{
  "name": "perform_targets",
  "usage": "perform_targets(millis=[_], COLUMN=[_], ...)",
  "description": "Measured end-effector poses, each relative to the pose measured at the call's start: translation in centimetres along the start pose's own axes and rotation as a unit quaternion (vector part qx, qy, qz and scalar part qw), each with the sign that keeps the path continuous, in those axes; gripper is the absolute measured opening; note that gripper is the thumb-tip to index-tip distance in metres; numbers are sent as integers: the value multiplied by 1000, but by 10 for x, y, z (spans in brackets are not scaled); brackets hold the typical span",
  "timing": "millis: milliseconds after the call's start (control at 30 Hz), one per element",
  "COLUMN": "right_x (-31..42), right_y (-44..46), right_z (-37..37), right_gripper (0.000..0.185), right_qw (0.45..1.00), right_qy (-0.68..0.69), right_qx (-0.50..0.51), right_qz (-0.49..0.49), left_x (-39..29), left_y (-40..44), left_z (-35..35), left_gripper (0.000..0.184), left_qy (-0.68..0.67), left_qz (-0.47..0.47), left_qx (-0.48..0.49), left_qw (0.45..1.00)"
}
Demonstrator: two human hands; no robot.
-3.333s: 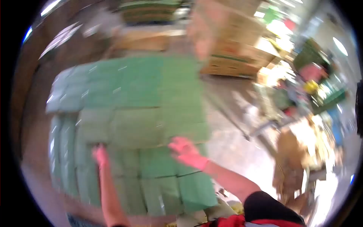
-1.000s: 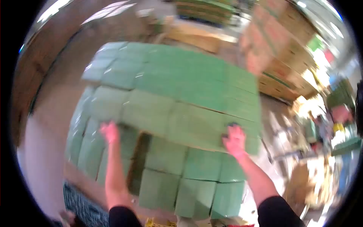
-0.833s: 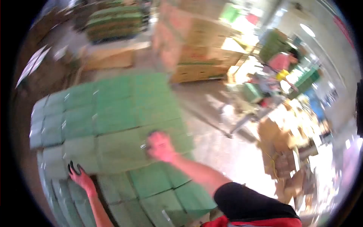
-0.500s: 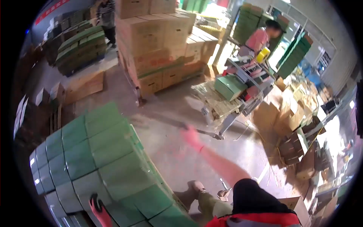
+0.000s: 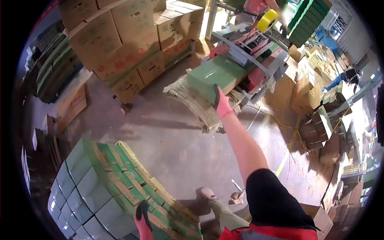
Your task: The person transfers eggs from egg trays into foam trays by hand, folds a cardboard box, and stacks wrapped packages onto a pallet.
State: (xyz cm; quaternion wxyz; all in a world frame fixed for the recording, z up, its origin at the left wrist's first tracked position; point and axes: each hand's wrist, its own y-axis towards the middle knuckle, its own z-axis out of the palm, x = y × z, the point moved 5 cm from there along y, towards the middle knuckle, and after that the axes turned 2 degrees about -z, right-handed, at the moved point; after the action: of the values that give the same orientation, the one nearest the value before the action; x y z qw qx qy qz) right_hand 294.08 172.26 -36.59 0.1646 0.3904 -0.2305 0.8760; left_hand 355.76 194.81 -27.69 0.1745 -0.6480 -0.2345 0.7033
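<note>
My right hand (image 5: 222,103), in a pink glove with dark fingers, stretches out to the near end of a green carton (image 5: 216,76). The fingers look extended against the carton's end rather than wrapped round it. The carton lies partly out of a carton-sealing machine (image 5: 250,54), over a ragged cardboard-covered surface (image 5: 186,98). At the lower left, my left hand (image 5: 143,216), gloved alike, is over the side of a stack of green cartons (image 5: 86,190). Its fingers are extended, and whether they touch the stack I cannot tell.
Tall brown cartons (image 5: 120,48) stand on a pallet ahead. A person (image 5: 256,8) is behind the machine, near stacked green cartons (image 5: 306,24). Loose open boxes (image 5: 320,128) and a yellow cable (image 5: 280,125) lie to the right. Flat cardboard (image 5: 72,106) rests on the floor at left.
My right hand has gone forward from above the floor to the green carton, which sticks further out of the machine. My left hand has shifted from the stack's top to its side. The view has turned.
</note>
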Motion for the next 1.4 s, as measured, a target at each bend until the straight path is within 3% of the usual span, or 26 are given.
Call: perform_targets(millis=[67,133,167,200,233,267,300,333,367,433,500,533,567,600,633,700,767,867,933,1067,1133,1233,1267,1300,1333,1400], right_x=[7,-31,-25,-14,-10,-11,-34,-23,-10,-28,3,10,18,53,64,73,67,47,21,-61,-98,-165,-185,-205,-215,-248], right_y=[-92,-148,-205,-247,-281,-300,-311,-320,-326,-302,-222,-166,-115,-98,-74,-49,-7,10,-19,-140,-216,-294,-317,-370,-429,-542], right_z=[48,29,43,63,74,86,81,95,121,104,96,57,18,18,7,21,20,-2,-6,11,63,151,182,248,308,419], right_gripper=[61,57,52,43,46,58,71,80,80,77,61,52,46,47,66,40,43,49,49,46,45,52,51,45,45,55], right_qw=[999,990,985,977,964,944,927,898,862,792,848,938,987,978,989,995,999,998,994,970,967,928,906,889,868,787], right_qy=[7,-1,15,-22,-20,-126,-139,-303,-340,-312,-415,-296,-156,-103,-56,46,37,19,22,11,-5,-90,-137,-81,-129,-239], right_qx=[-48,72,62,64,161,140,195,262,335,457,313,155,5,-176,-133,-66,-16,-26,-15,127,90,304,372,383,418,531], right_qz=[-11,122,159,201,210,270,289,180,171,258,100,98,48,36,16,-53,-13,60,103,208,237,197,146,237,235,204], left_x=[-36,-59,-75,-72,-63,-52,-31,-10,-6,0,-32,-44,-36,-15,3,28,50,58,40,27,31,36,20,8,19,39], left_y=[20,44,47,58,64,61,50,38,26,3,-35,-42,-41,-42,-47,-74,-113,-159,-178,-213,-238,-268,-286,-307,-321,-356], left_z=[51,92,117,129,139,135,122,107,93,74,89,94,81,59,38,18,-3,-9,-11,-62,-110,-200,-228,-257,-299,-384], left_gripper=[37,45,51,53,55,52,49,47,42,40,38,37,37,36,36,37,38,41,45,37,35,38,36,34,39,43], left_qy=[50,23,40,-69,-178,-162,-144,-125,-41,-189,-210,-220,-208,-199,-193,-239,-233,-246,-286,-354,-386,-459,-440,-421,-388,-433], left_qz=[54,107,132,25,-82,-101,-120,-139,-21,-59,-94,-107,-99,-92,-85,-137,-187,-205,-220,-187,-209,-82,-43,-3,47,93], left_qx=[62,121,154,162,168,176,185,193,241,168,114,90,75,55,28,28,-70,-91,-110,-132,-149,-110,-156,-204,-260,-258], left_qw=[995,987,978,984,966,966,965,963,969,966,966,965,970,974,977,961,952,943,926,907,886,878,883,884,883,859])
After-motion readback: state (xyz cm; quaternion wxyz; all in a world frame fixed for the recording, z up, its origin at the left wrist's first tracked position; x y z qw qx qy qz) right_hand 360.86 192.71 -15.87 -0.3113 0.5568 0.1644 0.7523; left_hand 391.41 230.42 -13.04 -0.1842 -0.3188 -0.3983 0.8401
